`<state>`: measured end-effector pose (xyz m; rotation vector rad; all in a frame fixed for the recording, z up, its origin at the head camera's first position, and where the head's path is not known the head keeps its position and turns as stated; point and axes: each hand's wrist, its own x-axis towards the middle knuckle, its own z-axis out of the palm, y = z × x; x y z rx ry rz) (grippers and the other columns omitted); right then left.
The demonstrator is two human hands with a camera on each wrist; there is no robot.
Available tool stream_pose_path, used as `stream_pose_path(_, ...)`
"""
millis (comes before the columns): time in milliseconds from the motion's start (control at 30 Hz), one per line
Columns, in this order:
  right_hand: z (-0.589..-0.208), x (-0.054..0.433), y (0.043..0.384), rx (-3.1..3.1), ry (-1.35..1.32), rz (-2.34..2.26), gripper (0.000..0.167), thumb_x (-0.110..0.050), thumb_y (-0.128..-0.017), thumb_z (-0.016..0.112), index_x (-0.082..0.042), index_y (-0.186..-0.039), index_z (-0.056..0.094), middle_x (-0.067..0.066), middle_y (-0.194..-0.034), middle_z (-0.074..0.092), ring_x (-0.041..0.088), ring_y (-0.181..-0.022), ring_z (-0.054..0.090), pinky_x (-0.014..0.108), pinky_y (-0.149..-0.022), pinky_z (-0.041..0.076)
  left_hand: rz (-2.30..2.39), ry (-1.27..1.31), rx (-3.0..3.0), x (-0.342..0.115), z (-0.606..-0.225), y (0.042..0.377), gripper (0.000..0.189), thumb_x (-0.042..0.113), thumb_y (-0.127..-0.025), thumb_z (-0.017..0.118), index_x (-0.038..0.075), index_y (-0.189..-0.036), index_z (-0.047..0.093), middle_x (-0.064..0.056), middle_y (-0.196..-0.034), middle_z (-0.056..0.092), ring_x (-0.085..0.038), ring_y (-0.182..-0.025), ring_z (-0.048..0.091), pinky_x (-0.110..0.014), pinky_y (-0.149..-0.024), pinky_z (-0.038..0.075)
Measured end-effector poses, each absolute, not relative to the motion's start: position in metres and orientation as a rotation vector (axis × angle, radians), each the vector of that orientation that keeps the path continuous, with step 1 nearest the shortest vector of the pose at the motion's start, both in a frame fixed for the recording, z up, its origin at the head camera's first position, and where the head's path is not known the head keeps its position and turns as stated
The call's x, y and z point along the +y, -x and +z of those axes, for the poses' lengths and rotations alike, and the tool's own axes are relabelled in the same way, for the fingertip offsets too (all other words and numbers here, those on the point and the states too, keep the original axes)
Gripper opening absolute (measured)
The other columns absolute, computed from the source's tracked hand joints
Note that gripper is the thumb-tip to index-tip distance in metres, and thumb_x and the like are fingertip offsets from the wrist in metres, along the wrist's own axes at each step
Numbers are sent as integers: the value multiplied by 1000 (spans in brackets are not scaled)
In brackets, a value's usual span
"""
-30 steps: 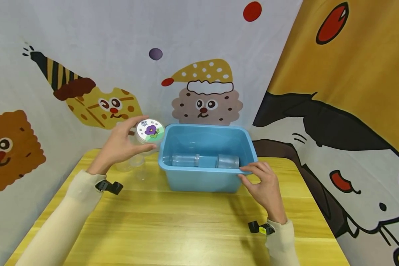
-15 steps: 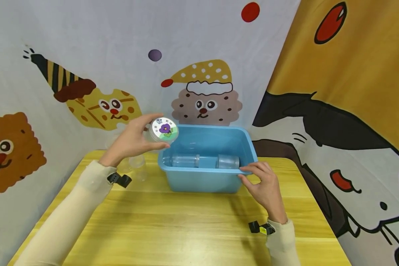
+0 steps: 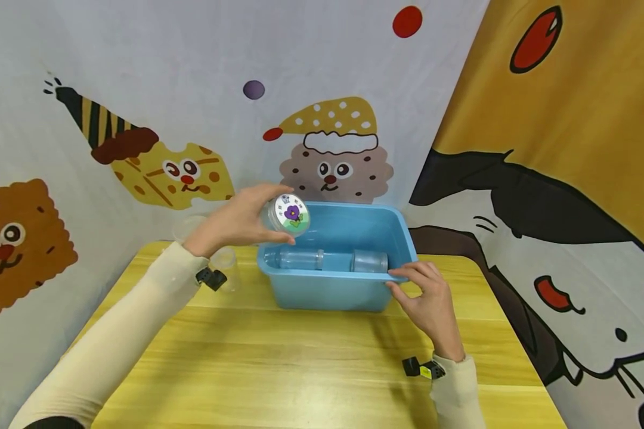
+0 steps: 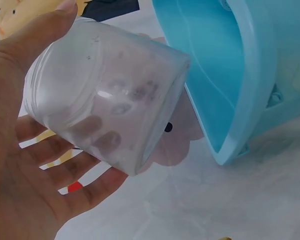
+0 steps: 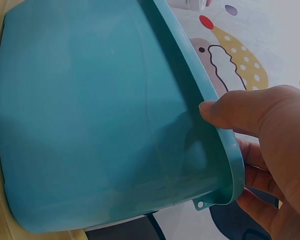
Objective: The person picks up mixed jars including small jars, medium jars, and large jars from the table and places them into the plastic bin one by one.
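My left hand [image 3: 236, 219] grips a clear plastic jar [image 3: 291, 215], tilted, its round label with a purple flower facing the head camera. In the left wrist view, thumb and fingers curve round the sides of this see-through jar [image 4: 115, 95] beside the blue tub [image 4: 260, 65]. It is held above the tub's left end. Inside the tub [image 3: 327, 293] two clear jars [image 3: 300, 260] lie on their sides, one left and one right. My right hand [image 3: 425, 305] pinches the front right of the tub's rim, thumb [image 5: 230, 109] on the outside.
To the tub's left, clear containers [image 3: 225, 262] stand on the wooden table [image 3: 300, 363], partly behind the left arm. A cartoon-printed cloth [image 3: 182, 53] hangs right behind the table. Each wrist wears a small black camera [image 3: 210, 277].
My left hand has carried the jar rightward from beside the tub to over its left end, tilting it more. The right hand keeps its place on the rim.
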<state>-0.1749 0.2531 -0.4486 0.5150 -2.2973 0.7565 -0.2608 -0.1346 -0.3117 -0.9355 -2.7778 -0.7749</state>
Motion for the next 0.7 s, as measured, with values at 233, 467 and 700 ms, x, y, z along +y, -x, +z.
stream_pose_path(233, -447, 253, 173, -2313, -509, 757, 24, -13, -80, 89, -14, -103, 81, 2, -102, 73, 20, -97, 58, 35, -81, 48, -674, 987, -2869, -125, -309, 262, 108, 66, -68, 88, 23, -156, 43, -5, -156, 50, -30, -143, 47, -56, -115, 42)
stream_pose_path(467, -448, 253, 174, -2308, -521, 760, 23, -12, -80, 88, -13, -102, 81, 2, -102, 73, 20, -97, 58, 34, -82, 48, -699, 935, -2907, -130, -309, 262, 110, 66, -71, 86, 30, -160, 33, -7, -161, 40, -32, -148, 39, -61, -115, 39)
stream_pose_path(700, -447, 253, 173, -2313, -520, 763, 23, -13, -80, 88, -12, -102, 81, 2, -102, 73, 20, -97, 58, 35, -82, 48, -704, 903, -2828, -141, -312, 260, 113, 75, -71, 79, 33, -162, 26, -4, -164, 34, -30, -150, 33, -62, -116, 37)
